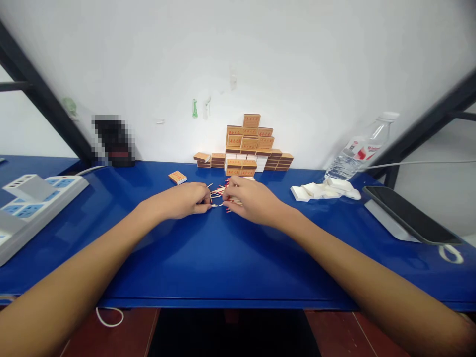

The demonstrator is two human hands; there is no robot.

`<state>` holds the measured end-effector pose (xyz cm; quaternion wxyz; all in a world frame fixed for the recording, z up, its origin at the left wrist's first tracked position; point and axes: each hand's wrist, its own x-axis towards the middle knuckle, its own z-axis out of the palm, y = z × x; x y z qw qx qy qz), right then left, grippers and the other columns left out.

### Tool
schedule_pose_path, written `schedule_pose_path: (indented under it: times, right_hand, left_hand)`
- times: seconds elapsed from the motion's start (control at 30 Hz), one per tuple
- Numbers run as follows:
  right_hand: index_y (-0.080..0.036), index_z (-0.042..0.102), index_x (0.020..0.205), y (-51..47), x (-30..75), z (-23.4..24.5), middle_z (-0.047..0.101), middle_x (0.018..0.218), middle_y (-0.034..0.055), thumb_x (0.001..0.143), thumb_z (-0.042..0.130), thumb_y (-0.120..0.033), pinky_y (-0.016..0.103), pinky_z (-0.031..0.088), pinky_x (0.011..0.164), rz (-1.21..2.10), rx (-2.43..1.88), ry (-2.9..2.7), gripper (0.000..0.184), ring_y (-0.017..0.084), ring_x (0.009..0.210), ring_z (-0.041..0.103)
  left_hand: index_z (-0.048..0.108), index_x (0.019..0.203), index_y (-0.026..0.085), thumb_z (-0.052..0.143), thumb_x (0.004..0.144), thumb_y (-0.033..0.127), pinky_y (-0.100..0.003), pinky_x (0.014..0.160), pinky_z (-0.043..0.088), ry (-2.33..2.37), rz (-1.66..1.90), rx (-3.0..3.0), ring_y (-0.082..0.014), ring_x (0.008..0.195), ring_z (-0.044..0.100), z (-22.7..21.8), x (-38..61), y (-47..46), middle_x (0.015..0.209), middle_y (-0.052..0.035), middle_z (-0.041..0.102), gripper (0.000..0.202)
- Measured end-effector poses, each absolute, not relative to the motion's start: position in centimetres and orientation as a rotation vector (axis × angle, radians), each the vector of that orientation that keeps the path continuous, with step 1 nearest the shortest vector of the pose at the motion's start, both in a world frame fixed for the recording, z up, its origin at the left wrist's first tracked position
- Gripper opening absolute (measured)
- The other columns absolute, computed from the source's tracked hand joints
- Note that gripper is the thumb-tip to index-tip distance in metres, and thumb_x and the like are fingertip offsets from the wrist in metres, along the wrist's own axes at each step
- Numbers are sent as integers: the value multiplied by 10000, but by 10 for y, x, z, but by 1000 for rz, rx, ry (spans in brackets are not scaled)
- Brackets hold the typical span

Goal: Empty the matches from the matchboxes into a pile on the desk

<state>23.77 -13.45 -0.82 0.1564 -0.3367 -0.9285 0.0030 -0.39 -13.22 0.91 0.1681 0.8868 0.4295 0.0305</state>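
Both my hands rest on a blue table over a small pile of loose matches with red heads. My left hand has its fingers curled and pinches a few matches at the pile's left side. My right hand lies over the right side of the pile with its fingers bent onto the sticks. Behind the pile, against the white wall, stands a stack of orange and brown matchboxes. A single orange matchbox lies apart to the left.
A white power strip sits at the left edge. White inner trays and a plastic water bottle lie to the right, beside a dark phone on a stand. Black frame bars slant at both sides.
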Motion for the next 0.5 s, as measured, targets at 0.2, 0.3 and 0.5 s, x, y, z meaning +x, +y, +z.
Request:
schedule_pose_path:
  times: [0.2, 0.3, 0.5]
  right_hand:
    - [-129, 693, 1024, -139, 214, -9, 606, 1092, 138, 1012, 566, -170, 335, 388, 734, -212, -1049, -2827, 134, 243, 969, 558]
    - [-134, 675, 990, -137, 215, -11, 609, 1065, 134, 1009, 539, -130, 336, 391, 731, -224, -1032, -2823, 137, 234, 926, 546]
    - [-177, 618, 1008, -125, 235, -1, 651, 1013, 90, 1017, 497, -173, 326, 426, 778, 90, -904, -2464, 121, 208, 903, 571]
  left_hand:
    - [659, 877, 171, 624, 946, 271, -316, 737, 405, 1286, 97, 2667, -181, 765, 571, 16, -9, -130, 916, -57, 654, 126]
    - [657, 881, 174, 621, 946, 262, -324, 760, 404, 1292, 196, 2725, -179, 774, 572, 15, -10, -129, 908, -53, 653, 116]
    - [612, 902, 172, 553, 979, 211, -326, 759, 419, 1334, 504, 2797, -199, 865, 588, 8, -5, -125, 937, -71, 644, 105]
